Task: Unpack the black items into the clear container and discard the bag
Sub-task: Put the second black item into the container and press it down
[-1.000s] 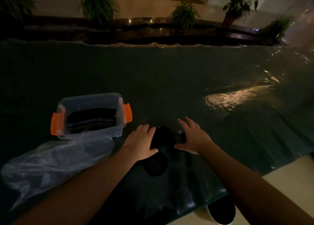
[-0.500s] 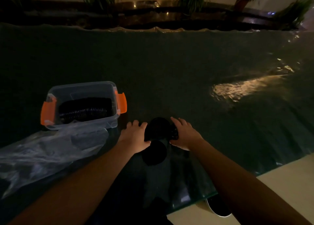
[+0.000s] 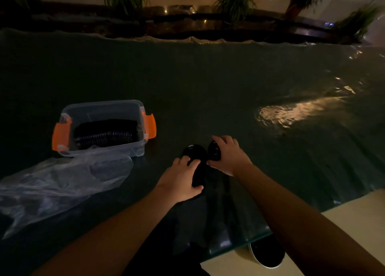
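A clear container (image 3: 104, 113) with orange latches stands left of centre on the dark table, with a row of black round lids (image 3: 104, 136) lying inside. A crumpled clear plastic bag (image 3: 62, 182) lies in front of it, open end toward the container. My left hand (image 3: 181, 182) grips a stack of black lids (image 3: 193, 152) near the table's front. My right hand (image 3: 229, 157) holds a second, smaller stack of black lids (image 3: 214, 150) just to the right, the two stacks almost touching.
The table (image 3: 208, 88) is covered with a dark glossy sheet; a warm light reflection (image 3: 291, 113) shows at right. The table's front edge runs bottom right, with pale floor and a round black-and-white bin (image 3: 268, 255) below. Potted plants (image 3: 233, 2) line the far ledge.
Both hands have closed on the black lids and split them into two stacks, the right one lifted and tilted. The camera view has shifted slightly.
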{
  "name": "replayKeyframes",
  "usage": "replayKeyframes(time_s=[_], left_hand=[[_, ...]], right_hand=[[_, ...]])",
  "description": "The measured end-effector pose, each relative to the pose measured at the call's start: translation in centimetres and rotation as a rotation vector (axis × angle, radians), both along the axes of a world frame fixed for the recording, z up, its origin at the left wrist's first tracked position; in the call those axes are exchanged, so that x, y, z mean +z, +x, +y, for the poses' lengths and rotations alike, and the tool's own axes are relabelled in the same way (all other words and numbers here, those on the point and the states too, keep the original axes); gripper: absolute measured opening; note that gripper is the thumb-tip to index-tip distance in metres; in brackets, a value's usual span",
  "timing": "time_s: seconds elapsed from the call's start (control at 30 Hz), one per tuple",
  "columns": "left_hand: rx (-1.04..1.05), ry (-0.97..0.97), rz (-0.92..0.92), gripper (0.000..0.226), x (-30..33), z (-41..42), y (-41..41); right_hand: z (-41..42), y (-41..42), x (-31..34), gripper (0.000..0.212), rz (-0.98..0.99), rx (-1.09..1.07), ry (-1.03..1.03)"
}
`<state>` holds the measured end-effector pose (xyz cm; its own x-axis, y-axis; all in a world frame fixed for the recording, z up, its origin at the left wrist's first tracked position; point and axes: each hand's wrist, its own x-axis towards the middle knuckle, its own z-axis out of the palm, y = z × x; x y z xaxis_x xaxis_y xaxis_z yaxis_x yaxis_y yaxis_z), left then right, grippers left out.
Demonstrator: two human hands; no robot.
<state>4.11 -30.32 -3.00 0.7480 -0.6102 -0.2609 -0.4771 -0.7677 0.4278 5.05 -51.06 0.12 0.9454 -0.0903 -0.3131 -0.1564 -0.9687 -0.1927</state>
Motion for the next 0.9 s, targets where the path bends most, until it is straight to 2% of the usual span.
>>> replayKeyframes(time_s=[0.17, 0.4, 0.5, 0.67, 0.9], left_hand=[[-0.082, 0.088, 0.006, 0.084, -0.7, -0.9, -0.8], [-0.120, 0.195, 0.036, 0.086, -1.4, -1.1, -1.5], [-0.081, 0.177, 0.030, 0.082, -1.6, -1.0, -1.8], [0.027, 0.124, -0.008, 0.089, -1.6, 1.0, -1.4], [0.207, 0.149, -0.019, 0.095, -1.6, 4.7, 0.1]], right_hand=[[0.8, 1.1, 0.1, 0.108, -0.013, -0.020, 0.039], [2.0, 2.4, -0.2, 0.102, 0.019, 0.097, 0.043], [2.6, 2.9, -0.5, 0.102, 0.040, 0.128, 0.041], [3.6, 3.2, -1.2, 0.103, 0.052, 0.179, 0.011], [5.0, 3.3, -1.8, 0.108, 0.106, 0.219, 0.035]])
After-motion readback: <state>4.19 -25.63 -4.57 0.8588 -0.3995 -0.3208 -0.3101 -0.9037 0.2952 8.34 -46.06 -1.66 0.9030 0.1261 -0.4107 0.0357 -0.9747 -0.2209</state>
